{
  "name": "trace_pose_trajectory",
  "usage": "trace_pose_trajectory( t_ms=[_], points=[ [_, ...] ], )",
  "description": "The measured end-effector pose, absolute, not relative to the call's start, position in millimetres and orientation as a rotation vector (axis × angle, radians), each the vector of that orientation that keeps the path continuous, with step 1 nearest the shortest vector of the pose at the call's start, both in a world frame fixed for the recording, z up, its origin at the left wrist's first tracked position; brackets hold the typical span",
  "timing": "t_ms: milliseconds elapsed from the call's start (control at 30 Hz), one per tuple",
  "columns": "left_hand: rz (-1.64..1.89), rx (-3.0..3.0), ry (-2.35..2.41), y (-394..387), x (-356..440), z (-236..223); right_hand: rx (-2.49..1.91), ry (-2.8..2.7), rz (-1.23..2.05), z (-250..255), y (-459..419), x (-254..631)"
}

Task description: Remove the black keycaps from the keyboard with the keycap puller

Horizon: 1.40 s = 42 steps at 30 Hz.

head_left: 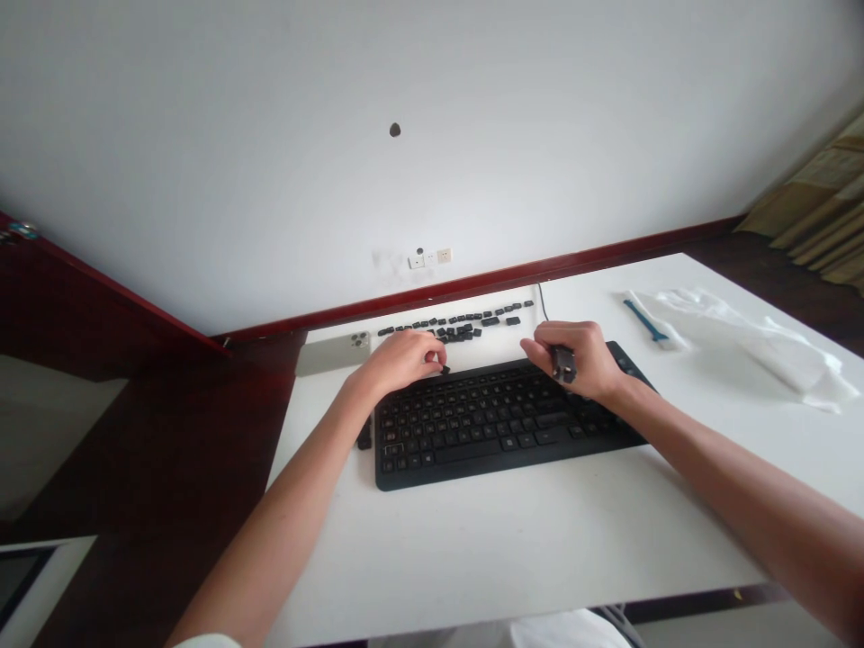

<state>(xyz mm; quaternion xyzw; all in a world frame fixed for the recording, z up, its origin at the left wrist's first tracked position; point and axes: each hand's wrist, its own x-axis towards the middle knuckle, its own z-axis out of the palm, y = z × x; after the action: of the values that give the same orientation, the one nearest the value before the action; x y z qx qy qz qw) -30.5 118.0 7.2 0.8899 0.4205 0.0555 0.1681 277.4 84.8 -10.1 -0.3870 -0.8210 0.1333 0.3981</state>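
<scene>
A black keyboard (465,450) lies on the white table with its long side towards me. My left hand (409,355) is over its far left edge, the fingertips pinched on a small black keycap (445,370). Over the keyboard's right part, my right hand (584,351) is closed round a dark blocky thing (563,364); its end shows, but its kind cannot be made out. Behind the keyboard, several loose black keycaps (465,330) lie in uneven rows. More dark pieces (364,438) lie at the keyboard's left side, partly hidden by my left arm.
A grey phone (328,354) with several camera lenses lies at the table's back left corner. On the right are a blue slim tool (646,320) and a crumpled white plastic bag (762,342). A cable (542,301) runs off the back edge towards the wall (270,162).
</scene>
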Motion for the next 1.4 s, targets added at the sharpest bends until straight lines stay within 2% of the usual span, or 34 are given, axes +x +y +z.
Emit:
trace_pose_trajectory(
  t_ms=[200,700,1033,1400],
  points=[
    [0.160,2.605,1.115,120,-29,-7,-1.002,-2.081,0.349,-11,85,279],
    [0.231,2.722,1.314,132,-40,-13,-1.037,-2.068,0.401,-12,86,279],
    [0.321,2.679,1.358,129,-37,0,-1.046,-2.018,0.516,-13,86,272],
    [0.247,2.631,1.435,127,-34,-3,-1.013,-1.995,0.566,-23,95,267]
  ],
)
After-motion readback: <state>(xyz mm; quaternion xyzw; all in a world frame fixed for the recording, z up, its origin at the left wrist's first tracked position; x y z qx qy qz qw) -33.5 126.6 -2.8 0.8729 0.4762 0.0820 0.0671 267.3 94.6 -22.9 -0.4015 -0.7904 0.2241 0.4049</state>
